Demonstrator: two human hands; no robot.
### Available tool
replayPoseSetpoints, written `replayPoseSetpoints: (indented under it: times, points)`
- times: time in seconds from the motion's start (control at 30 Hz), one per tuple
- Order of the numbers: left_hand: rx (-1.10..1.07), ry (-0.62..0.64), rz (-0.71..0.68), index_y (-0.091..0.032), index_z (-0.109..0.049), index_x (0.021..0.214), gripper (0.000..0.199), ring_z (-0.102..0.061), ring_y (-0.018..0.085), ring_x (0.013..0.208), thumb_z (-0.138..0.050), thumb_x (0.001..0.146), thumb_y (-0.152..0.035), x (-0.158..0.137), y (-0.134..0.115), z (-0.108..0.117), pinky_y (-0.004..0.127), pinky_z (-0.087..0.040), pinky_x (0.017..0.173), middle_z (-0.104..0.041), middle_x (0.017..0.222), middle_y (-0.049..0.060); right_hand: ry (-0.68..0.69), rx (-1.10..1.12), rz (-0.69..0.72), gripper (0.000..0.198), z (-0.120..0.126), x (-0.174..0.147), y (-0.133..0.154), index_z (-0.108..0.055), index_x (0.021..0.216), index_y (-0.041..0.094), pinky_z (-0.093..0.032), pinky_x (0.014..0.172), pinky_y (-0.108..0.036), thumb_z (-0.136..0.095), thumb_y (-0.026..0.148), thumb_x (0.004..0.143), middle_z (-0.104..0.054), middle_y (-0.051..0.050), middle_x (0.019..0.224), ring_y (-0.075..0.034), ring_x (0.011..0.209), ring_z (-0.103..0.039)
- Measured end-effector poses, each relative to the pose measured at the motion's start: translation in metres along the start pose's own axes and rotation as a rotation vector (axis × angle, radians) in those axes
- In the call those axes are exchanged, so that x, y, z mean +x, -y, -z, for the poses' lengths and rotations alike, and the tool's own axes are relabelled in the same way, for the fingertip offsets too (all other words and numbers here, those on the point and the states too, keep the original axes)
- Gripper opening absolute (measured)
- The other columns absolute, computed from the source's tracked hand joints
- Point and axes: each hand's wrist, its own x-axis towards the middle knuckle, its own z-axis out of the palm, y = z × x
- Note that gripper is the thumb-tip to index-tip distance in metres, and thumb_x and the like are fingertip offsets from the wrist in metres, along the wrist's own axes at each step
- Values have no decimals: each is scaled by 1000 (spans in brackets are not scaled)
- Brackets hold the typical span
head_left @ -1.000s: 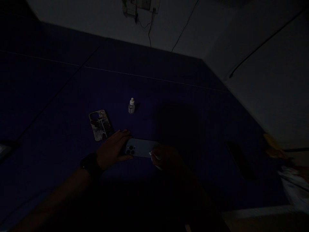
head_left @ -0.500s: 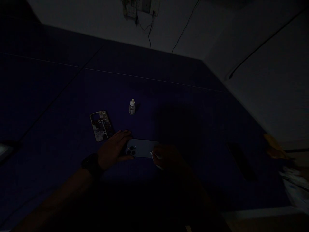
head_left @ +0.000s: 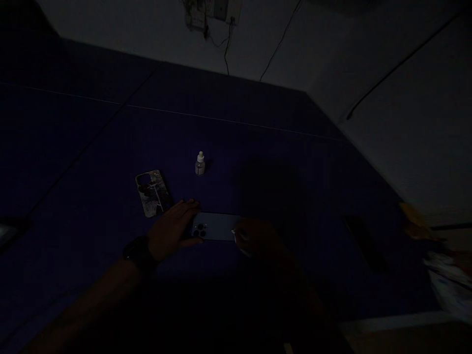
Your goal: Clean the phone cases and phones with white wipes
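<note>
A light-blue smartphone (head_left: 219, 227) lies back up on the dark blue surface, its camera lenses at the left end. My left hand (head_left: 171, 228), with a dark watch at the wrist, holds that end: fingers along the far edge, thumb at the near one. Over the phone's right end, my right hand (head_left: 254, 233) is closed on a small white cloth or tissue (head_left: 234, 234), mostly hidden by the fingers and deep shadow. A patterned phone case (head_left: 152, 193) lies just beyond my left hand. Farther back stands a small dropper bottle (head_left: 199, 164) with a white top.
The room is very dark. A dark flat object (head_left: 363, 241) rests at the right, near a yellowish cloth (head_left: 416, 221) and white crumpled material (head_left: 448, 282). At the far left edge is a partly lit object (head_left: 7, 233). Cables (head_left: 227, 49) hang on the wall behind.
My right hand has shifted slightly rightward with the white material on the phone's back. My left hand stays at the camera end. The whole view has moved a little.
</note>
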Motion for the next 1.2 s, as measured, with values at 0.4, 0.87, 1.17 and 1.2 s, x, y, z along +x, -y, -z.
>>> replayPoseSetpoints:
  times: [0.4, 0.87, 1.17, 1.2]
  points:
    - [8, -2, 8, -20, -47, 137, 67, -48, 33, 139, -70, 86, -58, -2, 2, -3, 57, -36, 118, -54, 146, 16, -40, 46, 25, 8, -6, 2, -2, -69, 80, 22, -40, 56, -22, -63, 23, 86, -74, 0, 77, -12, 65, -66]
    - [3, 6, 11, -18, -50, 134, 68, -50, 33, 137, -74, 83, -56, 1, -1, -1, 57, -36, 118, -56, 144, 17, -10, 60, 16, 13, -2, 1, -8, -71, 82, 23, -44, 60, -21, -61, 26, 90, -75, -1, 81, -12, 67, -67]
    - [3, -1, 10, -20, -50, 134, 68, -50, 33, 138, -73, 83, -58, 0, 1, -2, 59, -37, 116, -55, 144, 16, -49, 79, 49, 10, -5, 7, -3, -73, 84, 23, -46, 64, -21, -64, 24, 88, -77, -1, 85, -13, 72, -70]
    - [0, -2, 11, -20, -49, 135, 68, -50, 33, 137, -73, 84, -59, 0, 1, -2, 59, -37, 116, -55, 144, 16, -50, 70, 29, 11, -3, 6, -5, -73, 84, 23, -46, 62, -21, -63, 24, 89, -76, -1, 83, -12, 71, -70]
